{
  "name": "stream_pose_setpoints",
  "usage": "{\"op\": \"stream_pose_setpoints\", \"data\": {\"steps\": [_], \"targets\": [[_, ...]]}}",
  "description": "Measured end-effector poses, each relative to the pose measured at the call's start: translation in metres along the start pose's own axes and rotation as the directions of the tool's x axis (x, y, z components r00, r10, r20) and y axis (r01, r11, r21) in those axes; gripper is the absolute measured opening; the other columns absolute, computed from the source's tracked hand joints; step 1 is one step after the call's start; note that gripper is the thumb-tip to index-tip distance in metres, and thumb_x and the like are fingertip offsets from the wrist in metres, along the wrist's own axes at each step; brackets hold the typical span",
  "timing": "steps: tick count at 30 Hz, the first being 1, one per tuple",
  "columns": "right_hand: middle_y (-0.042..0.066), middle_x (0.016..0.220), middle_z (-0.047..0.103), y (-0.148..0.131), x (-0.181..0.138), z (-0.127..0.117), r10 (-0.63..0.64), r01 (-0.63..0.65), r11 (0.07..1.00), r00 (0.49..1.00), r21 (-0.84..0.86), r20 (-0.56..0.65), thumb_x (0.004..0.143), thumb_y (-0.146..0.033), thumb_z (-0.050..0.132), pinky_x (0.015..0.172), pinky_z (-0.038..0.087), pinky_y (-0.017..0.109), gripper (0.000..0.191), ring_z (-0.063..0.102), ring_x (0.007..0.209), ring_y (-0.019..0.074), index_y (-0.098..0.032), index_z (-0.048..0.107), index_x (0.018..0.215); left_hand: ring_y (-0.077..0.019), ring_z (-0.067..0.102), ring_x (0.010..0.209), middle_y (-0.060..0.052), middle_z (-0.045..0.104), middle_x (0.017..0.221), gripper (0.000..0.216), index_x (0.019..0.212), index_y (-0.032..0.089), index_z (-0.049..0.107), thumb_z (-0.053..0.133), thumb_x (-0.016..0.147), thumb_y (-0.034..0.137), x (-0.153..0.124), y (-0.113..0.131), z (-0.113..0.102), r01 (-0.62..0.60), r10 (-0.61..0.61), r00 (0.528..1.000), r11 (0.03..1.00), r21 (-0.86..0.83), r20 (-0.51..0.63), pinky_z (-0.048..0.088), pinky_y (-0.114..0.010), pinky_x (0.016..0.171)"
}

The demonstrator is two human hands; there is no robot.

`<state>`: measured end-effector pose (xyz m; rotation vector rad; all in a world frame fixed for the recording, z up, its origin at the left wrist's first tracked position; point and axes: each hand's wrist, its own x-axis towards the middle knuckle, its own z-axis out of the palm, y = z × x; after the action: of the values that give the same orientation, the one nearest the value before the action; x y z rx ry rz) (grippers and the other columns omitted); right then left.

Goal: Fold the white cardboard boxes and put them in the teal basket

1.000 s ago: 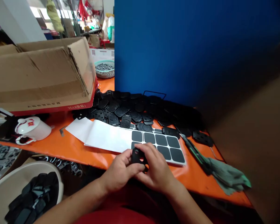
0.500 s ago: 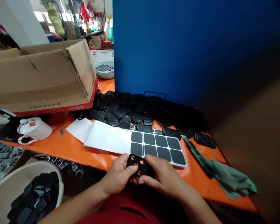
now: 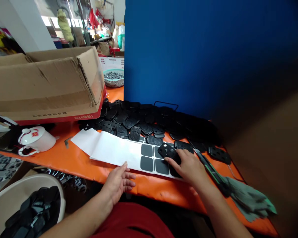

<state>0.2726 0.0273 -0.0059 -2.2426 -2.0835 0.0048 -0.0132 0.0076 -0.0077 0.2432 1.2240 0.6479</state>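
Observation:
My right hand (image 3: 188,163) grips a black plate with holes (image 3: 167,151) between thumb and fingers, over the right part of a sticker sheet. Dark rounded-square stickers (image 3: 147,164) in rows show on that sheet, and part of them is hidden under the hand and plate. White backing paper (image 3: 116,148) stretches leftward from the stickers. My left hand (image 3: 118,181) is open and holds nothing, its fingers apart, near the front edge of the orange table (image 3: 149,185). Behind the sheet lies a heap of black plates (image 3: 130,120).
A cardboard box (image 3: 39,86) and a white lidded cup (image 3: 38,138) stand left. Below is a beige tub (image 3: 62,195) of black pieces. To the right lie a green-black cutter knife (image 3: 211,168), a grey-green cloth (image 3: 250,198) and another black plate (image 3: 218,154). A blue panel (image 3: 176,53) rises behind.
Both hands held the black plate together near the table's front edge. The left hand has let go and moved left; the right has carried the plate forward and right over the stickers.

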Motion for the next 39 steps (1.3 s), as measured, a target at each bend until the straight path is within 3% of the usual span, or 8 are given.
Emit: {"op": "stream_pose_setpoints", "data": {"steps": [5,9,13,17,23,29,35,39], "targets": [[0.021,0.115,0.06,-0.027,-0.012,0.005,-0.221,0.223,0.974,0.911,-0.036,-0.347,0.084,-0.054,0.061,0.091,0.043,0.051,0.055,0.052,0.108,0.0374,-0.01,0.062,0.117,-0.0083,0.057,0.044,-0.002,0.064,0.063,0.019,0.083,0.014,0.052,0.049,0.093,0.03,0.001,-0.004,-0.005,-0.048,0.049,0.998,0.998,-0.031,0.031,0.04,-0.017,0.043],[0.018,0.117,0.063,-0.058,-0.028,0.009,-0.462,0.518,0.846,0.831,0.128,-0.31,0.079,-0.054,0.069,0.098,0.038,0.054,0.054,0.052,0.112,0.0365,-0.015,0.065,0.116,-0.009,0.057,0.043,-0.002,0.064,0.061,0.015,0.081,0.014,0.054,0.05,0.089,0.026,-0.006,-0.007,-0.009,0.005,-0.003,0.996,1.0,-0.02,0.084,0.04,-0.017,0.044],[0.009,0.098,0.072,-0.077,-0.038,0.02,-0.482,0.589,0.779,0.782,0.215,-0.395,0.087,-0.023,0.064,0.097,0.038,0.05,0.016,0.06,0.099,0.027,-0.02,0.069,0.102,-0.0134,0.063,0.049,-0.007,0.069,0.068,0.015,0.086,0.013,0.054,0.059,0.083,0.027,-0.011,-0.011,-0.007,0.1,-0.104,0.961,0.995,0.03,0.258,0.044,-0.019,0.047],[0.005,0.086,0.073,-0.082,-0.045,0.018,-0.5,0.666,0.707,0.709,0.239,-0.497,0.088,-0.01,0.059,0.094,0.039,0.047,0.015,0.062,0.084,0.0206,-0.019,0.069,0.097,-0.0187,0.069,0.062,-0.011,0.071,0.076,0.029,0.091,0.011,0.057,0.067,0.08,0.036,-0.013,-0.015,0.0,0.145,-0.132,0.947,0.989,-0.023,0.292,0.049,-0.023,0.055],[0.008,0.092,0.07,-0.086,-0.057,0.003,-0.556,0.719,0.586,0.692,0.374,-0.46,0.091,-0.017,0.056,0.091,0.042,0.048,0.018,0.061,0.087,0.0221,-0.017,0.066,0.106,-0.0176,0.065,0.069,-0.009,0.071,0.083,0.021,0.09,0.01,0.063,0.072,0.075,0.022,-0.01,-0.011,0.012,-0.03,0.074,0.987,0.956,-0.29,0.141,0.052,-0.027,0.061],[0.011,0.117,0.058,-0.084,-0.05,0.0,-0.5,0.484,0.462,0.834,0.743,-0.233,0.094,-0.015,0.047,0.085,0.055,0.033,0.033,0.06,0.106,0.0199,-0.025,0.057,0.124,-0.0184,0.064,0.07,-0.006,0.068,0.073,0.018,0.081,0.011,0.062,0.062,0.065,0.002,-0.009,-0.001,0.02,0.047,0.032,0.985,0.893,-0.449,0.167,0.054,-0.029,0.068],[0.009,0.123,0.05,-0.084,-0.03,-0.008,-0.643,0.452,0.428,0.761,0.783,-0.087,0.086,-0.005,0.052,0.078,0.055,0.028,0.045,0.06,0.089,0.0145,-0.029,0.059,0.125,-0.0175,0.063,0.069,-0.006,0.067,0.071,0.025,0.08,0.009,0.063,0.057,0.059,-0.002,-0.01,-0.002,0.024,0.074,0.021,0.98,0.887,-0.456,0.2,0.054,-0.031,0.076],[0.006,0.117,0.053,-0.088,-0.023,-0.011,-0.654,0.552,0.457,0.74,0.697,-0.157,0.084,-0.006,0.058,0.074,0.051,0.028,0.041,0.058,0.084,0.0143,-0.032,0.066,0.115,-0.0194,0.064,0.07,-0.006,0.069,0.075,0.042,0.099,0.009,0.065,0.057,0.058,-0.002,-0.014,0.002,0.023,0.054,0.051,0.971,0.904,-0.424,0.232,0.054,-0.034,0.077]]}}
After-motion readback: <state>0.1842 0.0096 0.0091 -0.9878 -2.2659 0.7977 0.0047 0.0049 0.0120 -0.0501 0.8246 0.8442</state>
